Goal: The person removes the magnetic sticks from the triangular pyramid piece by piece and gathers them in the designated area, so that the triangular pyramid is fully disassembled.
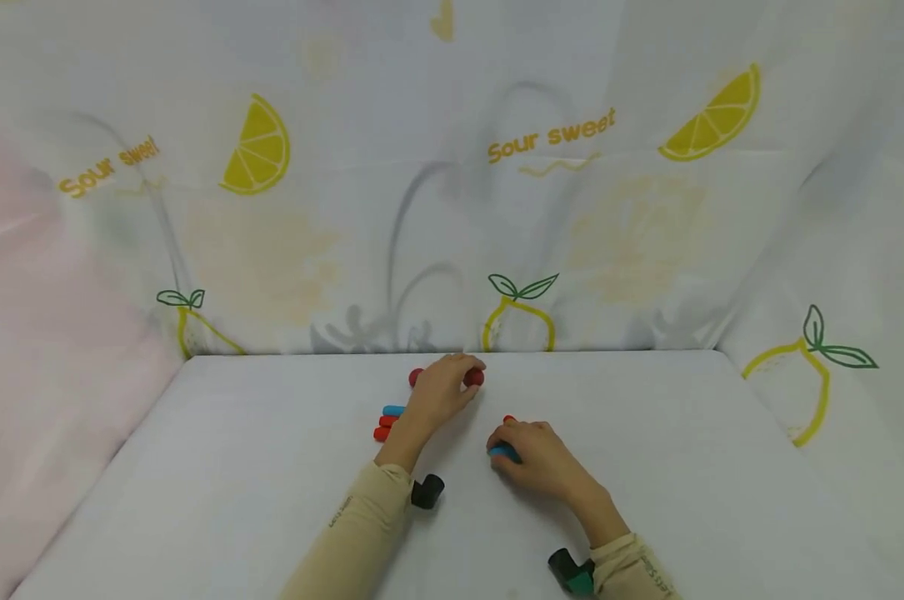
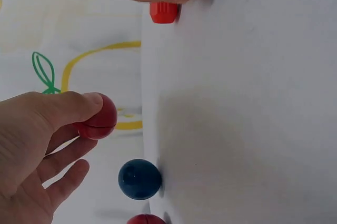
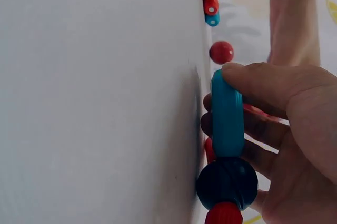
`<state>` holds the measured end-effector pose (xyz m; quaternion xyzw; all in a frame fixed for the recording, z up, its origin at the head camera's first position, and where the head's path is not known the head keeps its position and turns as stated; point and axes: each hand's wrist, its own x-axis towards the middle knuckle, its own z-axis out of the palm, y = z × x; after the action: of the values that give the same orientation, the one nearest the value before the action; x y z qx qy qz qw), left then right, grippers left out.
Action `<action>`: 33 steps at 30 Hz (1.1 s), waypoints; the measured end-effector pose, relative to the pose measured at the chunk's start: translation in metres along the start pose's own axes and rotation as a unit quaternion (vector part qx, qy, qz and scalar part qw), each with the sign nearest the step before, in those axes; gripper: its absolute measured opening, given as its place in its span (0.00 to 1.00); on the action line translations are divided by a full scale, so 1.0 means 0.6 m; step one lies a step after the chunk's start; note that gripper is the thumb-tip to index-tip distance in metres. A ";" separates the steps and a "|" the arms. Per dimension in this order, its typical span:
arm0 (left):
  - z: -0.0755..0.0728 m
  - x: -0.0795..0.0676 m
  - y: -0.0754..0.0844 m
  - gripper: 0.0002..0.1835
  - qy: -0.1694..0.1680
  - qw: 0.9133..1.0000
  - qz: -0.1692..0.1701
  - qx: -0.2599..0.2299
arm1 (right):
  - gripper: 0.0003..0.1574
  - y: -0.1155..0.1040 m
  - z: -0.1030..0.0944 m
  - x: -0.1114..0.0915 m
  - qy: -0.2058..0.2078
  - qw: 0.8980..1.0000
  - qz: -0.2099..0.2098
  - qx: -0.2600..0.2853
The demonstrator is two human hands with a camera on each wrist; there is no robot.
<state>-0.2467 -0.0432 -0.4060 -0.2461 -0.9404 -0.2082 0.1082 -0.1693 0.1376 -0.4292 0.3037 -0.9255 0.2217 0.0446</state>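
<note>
We are seeing the left hand (image 1: 438, 392) at the far middle of the surface (image 1: 272, 517), pinching a glossy red ball (image 1: 474, 377) between thumb and fingers, probably because a sphere would roll if held loosely. Just beside it, a loose dark blue ball (image 2: 139, 179) is resting, with a second red ball (image 1: 417, 377) farther left.

Nearer and to the right, we are watching the right hand (image 1: 536, 454) holding a light blue rod (image 3: 227, 119) by its sides, which is seemingly leaving the ends unobstructed. One end is meeting another dark blue ball (image 3: 226, 183), with a red rod (image 3: 224, 214) against that; we cannot tell what is joining them. A red piece (image 1: 508, 418) is peeking out beyond this hand. Left of the left forearm, one blue and two red rods (image 1: 382, 434) are lying side by side, perhaps grouped for easy reach.

We are looking at a plain white surface, with pale cloth (image 1: 422, 208) hanging behind it, showing lemon wedges (image 1: 257, 146) and "Sour sweet" lettering (image 1: 552, 135).
</note>
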 end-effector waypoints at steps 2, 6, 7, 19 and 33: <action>-0.004 0.015 -0.006 0.16 0.000 1.000 0.004 0.031 | 0.06 -0.007 0.003 0.002 -0.006 1.000 -0.006 0.006; -0.003 0.029 -0.024 0.14 -0.002 0.999 0.003 0.054 | 0.06 -0.022 0.012 0.007 -0.016 1.000 -0.024 0.008; -0.002 0.028 -0.029 0.14 -0.005 0.998 -0.001 0.056 | 0.06 -0.026 0.014 0.009 -0.019 0.999 -0.028 0.008; -0.004 0.000 -0.047 0.12 0.008 1.000 0.006 -0.013 | 0.06 -0.050 0.028 0.011 -0.052 0.998 -0.041 0.012; 0.021 -0.139 -0.041 0.23 -0.118 0.960 0.045 -0.250 | 0.06 -0.042 0.021 0.008 -0.072 0.991 -0.099 0.051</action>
<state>-0.1894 -0.0919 -0.4513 -0.3307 -0.8522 -0.4012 -0.0596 -0.1576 0.1113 -0.4300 0.4113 -0.8791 0.2402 -0.0161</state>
